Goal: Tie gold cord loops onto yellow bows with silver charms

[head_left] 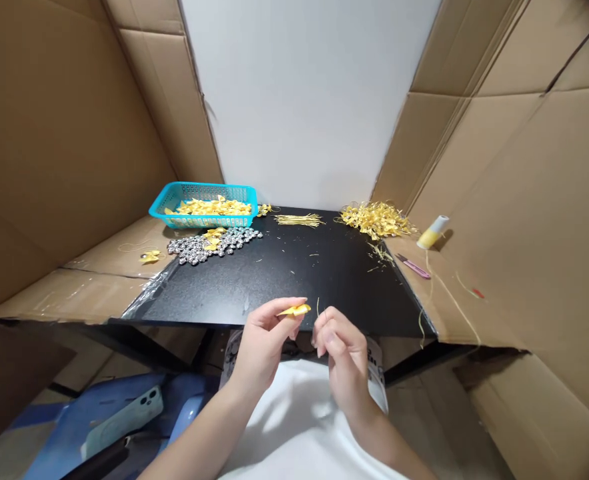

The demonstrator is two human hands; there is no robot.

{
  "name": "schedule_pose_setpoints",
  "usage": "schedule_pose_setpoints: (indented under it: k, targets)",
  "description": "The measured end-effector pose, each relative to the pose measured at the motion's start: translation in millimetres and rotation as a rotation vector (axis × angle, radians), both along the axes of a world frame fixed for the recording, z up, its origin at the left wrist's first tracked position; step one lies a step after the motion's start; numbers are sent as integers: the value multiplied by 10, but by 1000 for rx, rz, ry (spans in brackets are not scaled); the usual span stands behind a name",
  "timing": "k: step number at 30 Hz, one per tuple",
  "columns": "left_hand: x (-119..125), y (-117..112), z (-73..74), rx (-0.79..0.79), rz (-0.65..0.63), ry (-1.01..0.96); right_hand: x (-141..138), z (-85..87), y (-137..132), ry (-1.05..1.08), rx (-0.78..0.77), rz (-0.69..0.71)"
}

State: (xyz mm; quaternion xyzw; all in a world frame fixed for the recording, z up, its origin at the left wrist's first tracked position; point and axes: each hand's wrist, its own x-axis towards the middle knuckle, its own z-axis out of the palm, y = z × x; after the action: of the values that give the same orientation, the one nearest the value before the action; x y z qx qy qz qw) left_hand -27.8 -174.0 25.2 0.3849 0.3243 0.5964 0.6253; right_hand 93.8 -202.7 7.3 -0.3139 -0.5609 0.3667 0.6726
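Ribbon [297,311] showed only in part, rest covered by left hand [264,339]. Strand [318,305] stuck up from right hand [343,343], lower length hidden behind fingers. Left thumb and fingers pinched ribbon narrowly, above near edge of table [199,293]. Right fingers curled closed, strand apparently caught between tips. Hands stood near, apart.

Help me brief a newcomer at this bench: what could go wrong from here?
The small yellow piece pinched in the left hand could slip or crease. Loose thread trailing from the spool might snag and topple it. The silver beads lie outside the blue basket, so they could scatter if bumped.
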Motion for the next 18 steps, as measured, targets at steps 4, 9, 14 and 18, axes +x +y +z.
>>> schedule_pose_setpoints:
  k: [4, 9, 14, 18]
  targets:
    - [30, -65, 41, -94, -53, -55, -15, 8, -28, -32, 13, 6]
    - [59, -85, 24, -179, -95, -79, -15, -14, -9, 16, -8, -63]
    - [80, -97, -36, -79, -148, -9, 0, -14, -13, 3, -56, -113]
    - [84, -106, -69, -30, -173, 64, 7, 12, -15, 3, -58, -134]
